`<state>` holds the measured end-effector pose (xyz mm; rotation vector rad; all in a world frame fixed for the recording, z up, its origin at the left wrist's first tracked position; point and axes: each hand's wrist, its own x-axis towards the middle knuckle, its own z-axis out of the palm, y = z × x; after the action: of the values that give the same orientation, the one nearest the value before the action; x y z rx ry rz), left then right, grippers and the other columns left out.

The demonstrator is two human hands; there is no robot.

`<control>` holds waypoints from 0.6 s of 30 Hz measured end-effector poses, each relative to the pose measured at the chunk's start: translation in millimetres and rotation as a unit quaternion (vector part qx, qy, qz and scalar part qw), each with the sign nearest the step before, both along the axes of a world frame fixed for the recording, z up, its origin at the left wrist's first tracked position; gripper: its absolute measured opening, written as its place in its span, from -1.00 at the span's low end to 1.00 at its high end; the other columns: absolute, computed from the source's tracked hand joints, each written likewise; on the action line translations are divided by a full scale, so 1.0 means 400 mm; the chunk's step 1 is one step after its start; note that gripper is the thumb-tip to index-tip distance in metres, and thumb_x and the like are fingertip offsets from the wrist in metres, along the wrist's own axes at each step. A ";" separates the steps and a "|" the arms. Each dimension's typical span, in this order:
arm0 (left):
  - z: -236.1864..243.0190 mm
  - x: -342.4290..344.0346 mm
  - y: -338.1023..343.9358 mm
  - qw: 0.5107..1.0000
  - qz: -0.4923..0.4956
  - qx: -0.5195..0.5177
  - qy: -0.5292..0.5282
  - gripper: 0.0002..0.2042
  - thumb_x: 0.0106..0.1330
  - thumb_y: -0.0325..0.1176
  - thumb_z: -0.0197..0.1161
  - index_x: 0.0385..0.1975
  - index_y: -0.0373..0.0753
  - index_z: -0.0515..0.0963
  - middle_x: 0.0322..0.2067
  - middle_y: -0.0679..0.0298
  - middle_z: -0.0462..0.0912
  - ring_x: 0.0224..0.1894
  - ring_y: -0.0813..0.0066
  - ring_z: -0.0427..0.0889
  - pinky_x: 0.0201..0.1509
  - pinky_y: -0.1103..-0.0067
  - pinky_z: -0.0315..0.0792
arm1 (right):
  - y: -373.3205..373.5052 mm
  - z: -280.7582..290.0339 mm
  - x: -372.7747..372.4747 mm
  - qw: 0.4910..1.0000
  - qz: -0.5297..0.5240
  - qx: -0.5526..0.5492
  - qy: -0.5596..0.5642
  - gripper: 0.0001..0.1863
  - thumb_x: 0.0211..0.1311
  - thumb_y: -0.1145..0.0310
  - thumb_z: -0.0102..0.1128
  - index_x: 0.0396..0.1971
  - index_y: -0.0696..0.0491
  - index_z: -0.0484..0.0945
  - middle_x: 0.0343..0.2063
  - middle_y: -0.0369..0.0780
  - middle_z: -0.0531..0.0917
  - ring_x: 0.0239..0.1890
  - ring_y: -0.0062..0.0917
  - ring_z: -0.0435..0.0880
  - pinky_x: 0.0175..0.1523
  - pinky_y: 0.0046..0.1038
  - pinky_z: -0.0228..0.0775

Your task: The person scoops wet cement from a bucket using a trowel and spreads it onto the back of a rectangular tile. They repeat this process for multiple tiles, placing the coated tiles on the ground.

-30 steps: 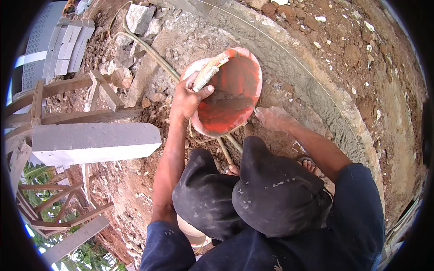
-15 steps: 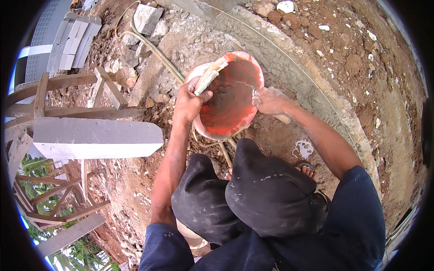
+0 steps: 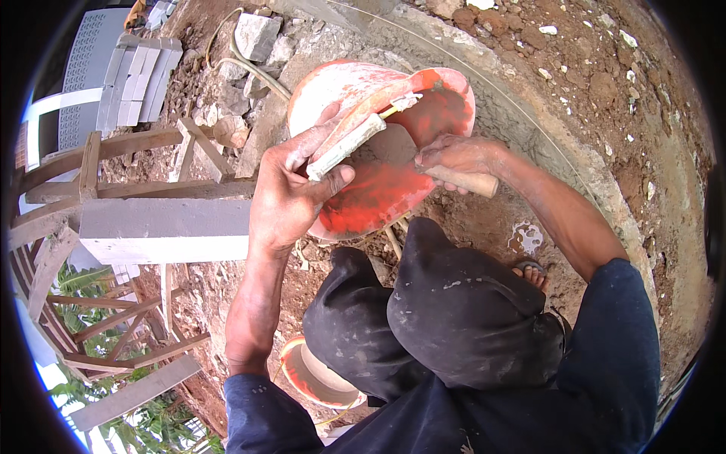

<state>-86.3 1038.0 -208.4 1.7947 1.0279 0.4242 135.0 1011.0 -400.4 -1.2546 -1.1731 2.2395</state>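
An orange-red bucket (image 3: pixel 355 208), crusted with dried mortar, is tipped in front of my knees with its mouth toward me. My left hand (image 3: pixel 291 178) grips its left rim, and the pale, mortar-coated handle grip (image 3: pixel 346 147) lies between thumb and fingers. Closed around a trowel is my right hand (image 3: pixel 457 155); the wooden trowel handle (image 3: pixel 478 184) sticks out to the right below my fingers. Its grey blade (image 3: pixel 389 147) is inside the bucket against the wall, where smears of wet mortar show.
Wet grey mortar (image 3: pixel 499 102) runs in a strip beyond the bucket along a stretched string. A second bucket (image 3: pixel 299 378) stands by my left leg. Pale blocks (image 3: pixel 162 227) rest on a timber frame (image 3: pixel 91 170) at left. Stones (image 3: pixel 257 34) and a hose (image 3: pixel 265 79) lie beyond.
The bucket has been raised and tipped further, so its outer left side shows. My left hand has come closer and turned; the trowel handle is now plainly visible.
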 end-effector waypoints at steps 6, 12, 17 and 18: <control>-0.005 -0.032 0.023 0.987 0.124 0.006 -0.100 -0.43 0.01 -0.62 0.46 0.11 -0.41 0.51 -0.01 0.24 0.65 0.03 0.52 0.56 0.19 0.57 0.35 | -0.064 -0.020 -0.104 0.969 -0.052 -0.087 0.224 -0.59 0.43 0.00 -0.02 -0.14 0.08 0.50 -0.48 -0.25 0.53 -0.61 -0.62 0.49 -0.60 -0.56 0.33; -0.115 -0.114 0.036 0.945 0.268 -0.014 -0.188 -0.51 0.21 -0.53 0.35 0.17 -0.41 0.44 0.02 0.23 0.60 0.05 0.47 0.54 0.23 0.52 0.34 | -0.176 0.000 -0.066 0.946 -0.057 -0.095 0.305 -0.63 0.45 0.05 -0.05 -0.30 0.05 0.55 -0.60 -0.34 0.52 -0.67 -0.67 0.43 -0.63 -0.57 0.24; -0.252 -0.212 0.009 0.919 0.320 -0.047 -0.225 -0.55 0.32 -0.52 0.20 0.23 -0.39 0.37 0.11 0.17 0.51 0.13 0.40 0.49 0.26 0.45 0.34 | -0.365 0.077 0.119 0.980 -0.128 -0.098 0.120 -0.59 0.43 0.06 0.05 -0.01 0.11 0.47 -0.56 -0.32 0.50 -0.63 -0.68 0.51 -0.62 -0.56 0.37; -0.260 -0.224 0.001 0.913 0.336 -0.062 -0.223 -0.56 0.33 -0.53 0.19 0.22 -0.39 0.37 0.10 0.16 0.52 0.13 0.40 0.49 0.25 0.45 0.35 | -0.417 0.073 0.160 0.978 -0.144 -0.095 0.119 -0.58 0.39 0.10 0.13 0.03 0.12 0.47 -0.53 -0.32 0.51 -0.58 -0.69 0.52 -0.55 -0.56 0.40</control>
<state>-175.9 1038.4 -312.5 1.1063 1.2797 1.1052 198.9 844.1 -371.1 -1.1024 -0.6583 2.2411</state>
